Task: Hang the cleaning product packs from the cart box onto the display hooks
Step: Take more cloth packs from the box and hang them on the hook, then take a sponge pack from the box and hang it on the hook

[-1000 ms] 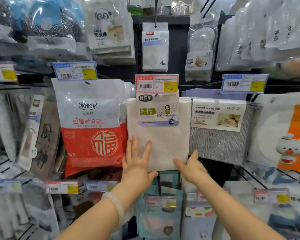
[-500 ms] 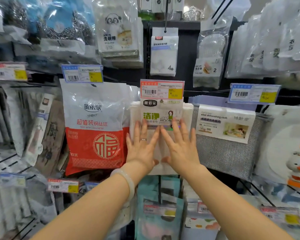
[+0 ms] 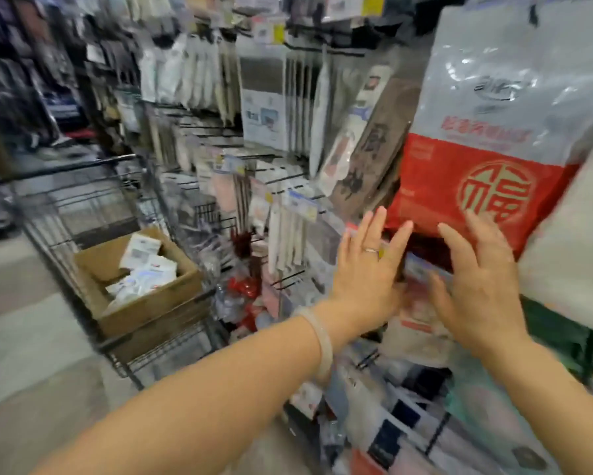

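Both my hands are empty, fingers spread: left hand point(image 3: 368, 269) and right hand point(image 3: 476, 279) hover by the red-and-white hanging bag point(image 3: 493, 132), while the white cleaning packs point(image 3: 141, 272) lie, blurrily, in the brown cardboard box point(image 3: 158, 303) in the wire cart point(image 3: 82, 207), ready for picking.

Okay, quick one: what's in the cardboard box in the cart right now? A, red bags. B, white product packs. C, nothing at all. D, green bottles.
B: the box in the cart holds several white packs, lying loose inside it.
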The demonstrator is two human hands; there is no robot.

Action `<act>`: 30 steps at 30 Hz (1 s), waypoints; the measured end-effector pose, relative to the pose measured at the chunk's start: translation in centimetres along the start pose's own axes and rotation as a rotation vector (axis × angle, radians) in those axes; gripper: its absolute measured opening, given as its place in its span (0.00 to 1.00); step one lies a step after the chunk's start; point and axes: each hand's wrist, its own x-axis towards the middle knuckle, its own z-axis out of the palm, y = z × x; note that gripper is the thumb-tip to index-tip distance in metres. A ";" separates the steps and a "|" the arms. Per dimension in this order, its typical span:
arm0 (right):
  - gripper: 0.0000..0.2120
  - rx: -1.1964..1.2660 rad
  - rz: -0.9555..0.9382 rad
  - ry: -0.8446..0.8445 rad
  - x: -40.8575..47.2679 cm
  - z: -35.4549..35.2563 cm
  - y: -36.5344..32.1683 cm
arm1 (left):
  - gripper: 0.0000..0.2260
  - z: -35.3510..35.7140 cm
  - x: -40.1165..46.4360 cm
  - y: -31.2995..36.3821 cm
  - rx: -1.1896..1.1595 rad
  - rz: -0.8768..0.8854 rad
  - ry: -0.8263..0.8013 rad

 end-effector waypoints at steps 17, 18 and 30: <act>0.32 0.254 -0.383 -0.802 9.3 30.8 -38.2 | 0.36 -8.6 -16.0 -43.0 0.289 -0.843 -0.240; 0.31 0.264 -0.381 -0.818 9.8 32.3 -39.6 | 0.36 -8.9 -16.3 -45.0 0.295 -0.861 -0.243; 0.27 0.286 -0.349 -1.144 14.4 52.8 -47.7 | 0.39 -4.2 -16.2 -63.6 0.144 -1.069 -0.324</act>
